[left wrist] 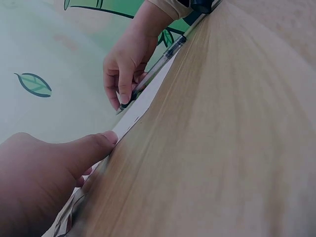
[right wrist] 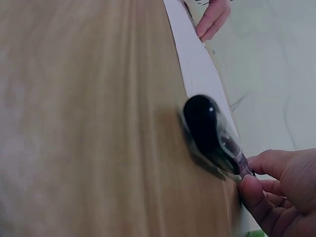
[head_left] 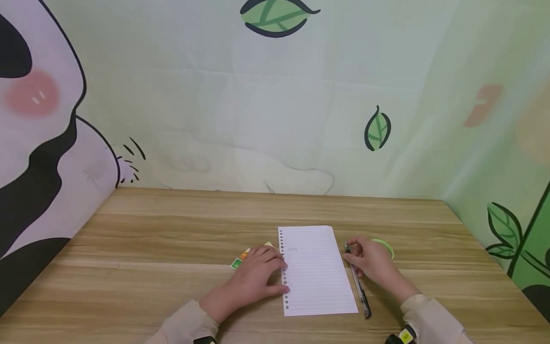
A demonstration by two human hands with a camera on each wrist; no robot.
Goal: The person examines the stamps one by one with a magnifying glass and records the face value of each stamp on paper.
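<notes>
A lined sheet of paper (head_left: 318,277) with punched holes down its left side lies on the table, a few handwritten marks near its top left. My left hand (head_left: 258,272) rests on the sheet's left edge, thumb and fingertips touching it. Just right of the paper, my right hand (head_left: 369,260) pinches a pen (head_left: 360,289) near its upper end. The pen's dark end points toward me and looms large in the right wrist view, where the thumb and fingers grip the shaft (right wrist: 243,165).
Colourful cards or stickers (head_left: 237,263) lie partly hidden beneath or behind my left hand. A green ring-like object (head_left: 386,247) sits behind my right hand. The wooden table (head_left: 150,277) meets a printed backdrop (head_left: 206,119) at its far edge.
</notes>
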